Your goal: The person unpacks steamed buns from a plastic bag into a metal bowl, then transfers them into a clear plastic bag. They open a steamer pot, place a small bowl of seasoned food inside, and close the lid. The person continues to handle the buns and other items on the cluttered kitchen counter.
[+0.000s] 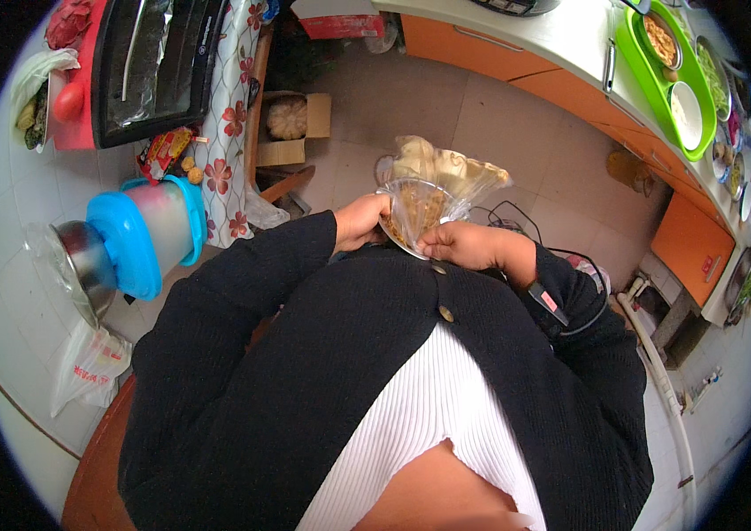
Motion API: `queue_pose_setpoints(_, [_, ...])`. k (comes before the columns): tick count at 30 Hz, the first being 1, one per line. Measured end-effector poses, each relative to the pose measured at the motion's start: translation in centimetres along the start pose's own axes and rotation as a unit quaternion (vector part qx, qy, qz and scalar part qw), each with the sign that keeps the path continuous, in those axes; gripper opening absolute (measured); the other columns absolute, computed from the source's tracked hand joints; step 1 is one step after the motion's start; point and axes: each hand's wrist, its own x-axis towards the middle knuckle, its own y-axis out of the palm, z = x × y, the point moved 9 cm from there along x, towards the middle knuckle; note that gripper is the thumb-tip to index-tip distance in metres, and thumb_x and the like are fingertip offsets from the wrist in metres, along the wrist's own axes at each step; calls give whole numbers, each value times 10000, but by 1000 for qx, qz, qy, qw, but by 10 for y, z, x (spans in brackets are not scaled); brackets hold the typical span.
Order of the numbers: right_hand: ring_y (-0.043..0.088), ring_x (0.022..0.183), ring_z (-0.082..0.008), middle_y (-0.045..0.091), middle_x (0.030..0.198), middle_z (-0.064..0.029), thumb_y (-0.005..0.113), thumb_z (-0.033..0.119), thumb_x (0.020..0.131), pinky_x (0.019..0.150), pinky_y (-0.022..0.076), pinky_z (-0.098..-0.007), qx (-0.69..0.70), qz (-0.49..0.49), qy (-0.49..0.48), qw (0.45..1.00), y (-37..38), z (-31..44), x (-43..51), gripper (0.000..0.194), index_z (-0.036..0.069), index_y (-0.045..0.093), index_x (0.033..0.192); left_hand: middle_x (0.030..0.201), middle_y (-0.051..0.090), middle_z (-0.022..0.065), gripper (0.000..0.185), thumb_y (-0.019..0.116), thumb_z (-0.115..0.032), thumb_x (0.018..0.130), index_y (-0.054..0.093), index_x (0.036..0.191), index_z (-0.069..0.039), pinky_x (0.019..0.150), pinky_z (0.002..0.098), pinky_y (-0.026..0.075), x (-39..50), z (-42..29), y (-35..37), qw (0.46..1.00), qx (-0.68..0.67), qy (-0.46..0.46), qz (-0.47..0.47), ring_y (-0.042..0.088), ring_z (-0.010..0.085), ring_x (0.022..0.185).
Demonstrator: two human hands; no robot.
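Note:
In front of my chest is a bowl with brown food in it, partly covered by a clear plastic bag. My left hand grips the bowl's left side; its fingertips are partly hidden. At the near right rim, my right hand pinches the clear plastic between thumb and fingers. Just beyond the bowl lies a plastic bag of pale, flat food pieces, perhaps wrappers or dried sheets; I cannot tell which. What carries the bowl from below is hidden.
Left, a flowered tablecloth lies under a black appliance; blue-lidded containers stand nearby. An open cardboard box holding a pumpkin is on the floor. Right, a counter with orange drawers bears a green tray. A cable runs by my right sleeve.

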Motion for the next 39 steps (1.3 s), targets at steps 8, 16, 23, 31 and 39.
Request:
queue_pose_setpoints(8, [580,868,-218,630,940,-135,473,194,972,820,455,-350,-57,-50,-36,996,-4,5,13,202,39,554,1074,993,600,124,315,398,-149,802,543,1034,9,837,419,524,-6,2,2,998,-17,-23,-48,615,242,891])
queue_pose_setpoints(16, [609,902,-345,638,955,-213,488,203,945,796,475,-401,-111,-140,-29,983,-16,-14,33,218,41,559,1072,949,585,125,239,401,-140,809,530,960,-7,834,438,530,-3,5,0,998,-18,-40,-39,611,262,867])
queue_pose_setpoints(23, [635,874,-420,648,892,-255,557,165,852,739,500,-474,-258,-228,45,938,-26,-15,35,204,31,561,1005,898,584,128,203,403,-129,798,493,928,-3,762,459,546,-5,-4,3,997,20,-47,-55,621,283,822])
queue_pose_setpoints(31, [671,810,-277,673,880,-169,418,35,919,735,532,-372,-47,-381,15,923,-64,-18,-7,180,-8,542,1043,835,582,144,241,414,-143,788,510,974,-23,717,470,550,-11,-3,-1,993,29,-68,-97,595,263,683])
queue_pose_setpoints(39, [520,648,-127,558,733,-24,406,50,934,598,451,-281,28,-325,-50,944,-74,-6,-13,205,29,581,1039,803,594,136,251,422,-137,794,538,979,-12,719,481,556,-18,-3,-4,988,13,-79,-131,608,262,675])
